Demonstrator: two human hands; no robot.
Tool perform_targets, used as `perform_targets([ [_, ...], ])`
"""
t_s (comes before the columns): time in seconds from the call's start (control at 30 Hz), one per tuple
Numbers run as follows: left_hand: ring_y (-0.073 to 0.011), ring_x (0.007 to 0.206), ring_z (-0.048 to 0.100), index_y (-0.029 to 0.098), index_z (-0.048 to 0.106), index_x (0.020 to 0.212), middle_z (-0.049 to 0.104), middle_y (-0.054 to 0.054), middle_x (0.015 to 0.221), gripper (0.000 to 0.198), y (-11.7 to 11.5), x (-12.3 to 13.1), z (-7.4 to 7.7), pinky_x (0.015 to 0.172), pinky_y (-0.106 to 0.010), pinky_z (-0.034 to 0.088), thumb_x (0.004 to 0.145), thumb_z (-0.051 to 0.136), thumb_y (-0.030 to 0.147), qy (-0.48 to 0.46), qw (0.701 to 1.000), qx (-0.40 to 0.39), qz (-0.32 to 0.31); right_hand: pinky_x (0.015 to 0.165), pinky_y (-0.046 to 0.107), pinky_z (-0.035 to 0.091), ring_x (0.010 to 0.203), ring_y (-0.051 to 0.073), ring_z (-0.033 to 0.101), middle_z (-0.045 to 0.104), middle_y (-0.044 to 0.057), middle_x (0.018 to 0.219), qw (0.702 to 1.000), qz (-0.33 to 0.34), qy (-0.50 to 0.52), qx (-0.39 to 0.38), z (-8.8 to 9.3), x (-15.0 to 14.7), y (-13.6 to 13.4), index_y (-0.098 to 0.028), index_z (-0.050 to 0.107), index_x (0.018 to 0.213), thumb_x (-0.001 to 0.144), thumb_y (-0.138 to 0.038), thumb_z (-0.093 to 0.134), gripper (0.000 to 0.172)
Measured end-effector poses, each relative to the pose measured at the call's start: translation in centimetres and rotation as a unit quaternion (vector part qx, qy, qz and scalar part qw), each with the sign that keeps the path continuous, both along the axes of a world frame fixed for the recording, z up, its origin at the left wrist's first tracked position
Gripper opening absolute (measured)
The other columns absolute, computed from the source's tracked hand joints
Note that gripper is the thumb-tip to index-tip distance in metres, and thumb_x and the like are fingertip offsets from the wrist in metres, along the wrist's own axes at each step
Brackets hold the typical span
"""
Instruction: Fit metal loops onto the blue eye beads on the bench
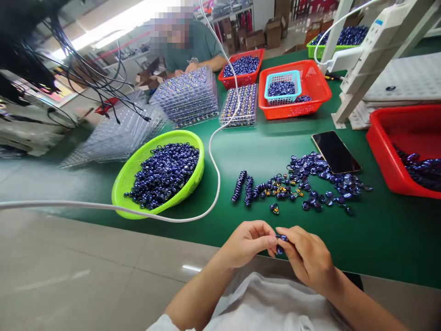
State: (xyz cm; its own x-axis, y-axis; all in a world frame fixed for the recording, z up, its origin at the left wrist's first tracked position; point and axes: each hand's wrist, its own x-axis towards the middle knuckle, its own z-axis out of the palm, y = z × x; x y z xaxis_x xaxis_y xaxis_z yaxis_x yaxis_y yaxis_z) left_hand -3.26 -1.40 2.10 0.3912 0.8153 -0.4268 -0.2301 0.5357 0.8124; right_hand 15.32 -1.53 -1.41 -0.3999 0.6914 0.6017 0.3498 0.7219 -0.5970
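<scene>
Together, the left hand and right hand pinched glossy blue pieces in nearly closed fingers, nearer than the loose discs.

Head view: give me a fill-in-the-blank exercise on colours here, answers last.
The phone lies on a tabletop coloured ____.
The light-blue basket sits inside a larger basket coloured ____.
The cable looping past the lime-green basket is coloured ____.
The left hand and right hand meet at small shiny pieces coloured dark ____.
Missing words: green; red; white; blue.
</scene>
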Motion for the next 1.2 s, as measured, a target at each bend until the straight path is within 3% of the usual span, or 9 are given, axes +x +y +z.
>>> perform_targets([
  [0.13,-0.0148,0.062,0.063,0.014,0.067,0.073,0.067,-0.004,0.066,0.031,-0.2,-2.6,1.6,0.063,-0.027,0.052,0.073,0.081,0.042,0.109,0.991,0.07,0.027,0.074,0.032,0.058,0.091,0.02,0.066,0.068,0.013,0.106,0.996,0.086,-0.001,-0.013,1.1,-0.6,0.5,-0.013,0.033,0.149,0.098,-0.013,0.048,0.054],
  [0.23,-0.0181,0.071,0.065,0.016,0.071,0.079,0.072,-0.006,0.077,0.025,0.2,-6.4,3.7,0.067,-0.028,0.053,0.078,0.076,0.04,0.285,0.93,0.188,0.135,0.075,0.034,0.059,0.093,0.02,0.065,0.065,0.016,0.115,0.995,0.095,-0.008,-0.025,1.1,-0.4,0.4,-0.014,0.026,0.153,0.099,-0.017,0.047,0.058],
  [0.3,-0.0183,0.071,0.065,0.018,0.072,0.081,0.072,-0.003,0.075,0.022,1.0,-9.7,5.1,0.069,-0.029,0.053,0.078,0.075,0.039,0.441,0.83,0.24,0.244,0.074,0.034,0.059,0.088,0.019,0.065,0.064,0.015,0.115,0.996,0.08,-0.007,-0.04,0.8,-0.1,0.2,-0.014,0.029,0.151,0.098,-0.017,0.048,0.057],
  [0.4,-0.0214,0.077,0.067,0.02,0.075,0.093,0.072,-0.001,0.083,0.025,3.2,-15.1,6.3,0.081,-0.036,0.054,0.078,0.072,0.04,0.658,0.605,0.269,0.359,0.074,0.033,0.058,0.089,0.018,0.065,0.065,0.013,0.11,0.997,0.052,-0.005,-0.053,0.4,0.5,0.0,-0.016,0.039,0.145,0.097,-0.014,0.05,0.049],
  [0.43,-0.0233,0.081,0.069,0.021,0.074,0.099,0.073,-0.002,0.09,0.028,4.0,-16.7,6.5,0.084,-0.039,0.054,0.08,0.07,0.041,0.686,0.567,0.272,0.366,0.074,0.032,0.058,0.09,0.018,0.066,0.066,0.012,0.109,0.998,0.044,-0.003,-0.052,0.3,0.7,-0.1,-0.016,0.043,0.142,0.096,-0.012,0.05,0.046],
  [0.57,-0.0354,0.115,0.062,0.015,0.064,0.124,0.065,-0.008,0.124,0.055,6.4,-20.4,5.7,0.105,-0.048,0.045,0.083,0.061,0.053,0.74,0.542,0.324,0.233,0.072,0.031,0.058,0.087,0.018,0.067,0.068,0.01,0.101,0.999,0.023,0.001,-0.045,-0.3,1.2,-0.4,-0.017,0.053,0.131,0.094,-0.007,0.051,0.039],
  [0.7,-0.0353,0.138,0.043,0.016,0.057,0.133,0.056,-0.013,0.139,0.058,7.4,-21.6,4.2,0.116,-0.051,0.031,0.088,0.051,0.052,0.769,0.549,0.317,0.081,0.07,0.031,0.059,0.083,0.018,0.068,0.07,0.008,0.095,0.999,0.012,0.004,-0.038,-1.0,1.6,-0.4,-0.017,0.059,0.124,0.093,-0.006,0.052,0.034],
  [1.03,-0.0386,0.144,0.032,0.021,0.04,0.15,0.032,-0.017,0.157,0.075,7.2,-24.9,3.1,0.117,-0.052,0.028,0.085,0.057,0.054,0.778,0.578,0.248,0.015,0.066,0.031,0.06,0.075,0.018,0.069,0.071,0.007,0.087,0.998,0.059,-0.005,-0.018,0.6,-0.6,0.7,-0.017,0.063,0.116,0.094,-0.008,0.048,0.028],
  [1.2,-0.0404,0.142,0.032,0.023,0.032,0.153,0.033,-0.018,0.156,0.087,8.0,-25.6,2.4,0.112,-0.055,0.034,0.077,0.067,0.045,0.794,0.559,0.238,-0.001,0.063,0.031,0.057,0.072,0.018,0.067,0.07,0.006,0.083,0.996,0.086,-0.01,-0.03,-0.4,-1.7,0.7,-0.017,0.062,0.113,0.095,-0.007,0.045,0.027],
])
